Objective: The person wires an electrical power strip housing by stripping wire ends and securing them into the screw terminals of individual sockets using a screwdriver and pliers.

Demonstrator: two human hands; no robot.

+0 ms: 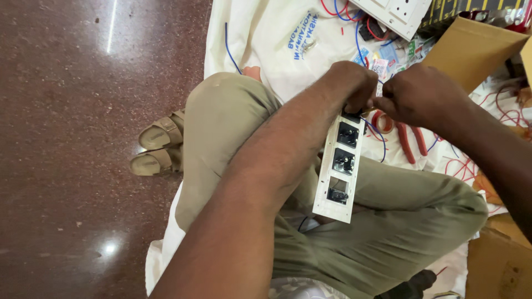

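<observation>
Starting at the left, we see a pair of tan sandals [158, 147] on the polished dark floor [66, 111], just beside the edge of a white cloth sheet [260, 39] on which we sit cross-legged in khaki trousers [388, 221]. Moving inward, our left hand [354, 86] is closed around the upper end of a long white switch plate [338, 166], fingers curled tight over its top edge. The plate's long axis runs nearly straight away from us, tilted slightly right at the far end, with its back facing up and three dark module backs in a row along it; its near end rests over our lap. So the plate hangs downward from the left grip, toward the body. Just to the right, our right hand [421, 94] is bunched with fingertips pressed together at that same upper end, touching the left hand; what it pinches is hidden, so we cannot tell whether it is a wire or a small tool. Both hands meet at the far end, the left bearing the plate. Farther right lie red-handled pliers [413, 141], loose red and blue wires [377, 130], another white plate [396, 14] and a cardboard box [471, 50].
</observation>
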